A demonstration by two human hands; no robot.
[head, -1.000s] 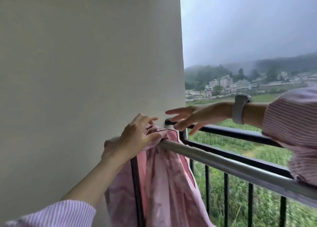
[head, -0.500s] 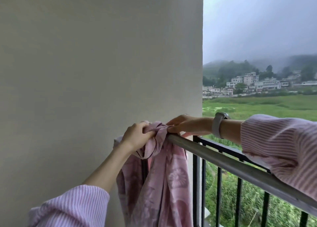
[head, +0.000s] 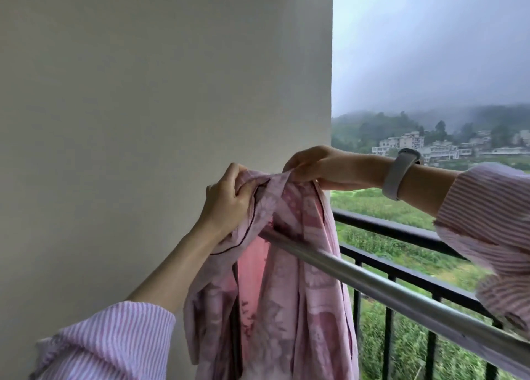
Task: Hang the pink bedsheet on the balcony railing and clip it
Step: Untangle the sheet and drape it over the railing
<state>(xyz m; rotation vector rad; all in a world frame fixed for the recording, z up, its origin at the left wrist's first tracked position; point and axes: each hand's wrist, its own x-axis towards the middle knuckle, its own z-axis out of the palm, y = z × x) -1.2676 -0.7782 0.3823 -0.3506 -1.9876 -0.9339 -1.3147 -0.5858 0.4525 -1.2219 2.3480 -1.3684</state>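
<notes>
Left hand (head: 226, 204): grip curled around a bunched top edge of the pink bedsheet (head: 275, 299). Right hand (head: 321, 167), at 2 o'clock of the left: grip pinching the same edge, grey wristband (head: 400, 176) on the wrist. Bedsheet: lifted above and draped over the silver rail (head: 401, 290), hanging down both sides. Black balcony railing (head: 401, 233): beyond the rail, at 3 o'clock. White wall (head: 143, 107): close behind, 9 to 12 o'clock. Striped sleeves (head: 493, 236): right one over the rail's near end.
</notes>
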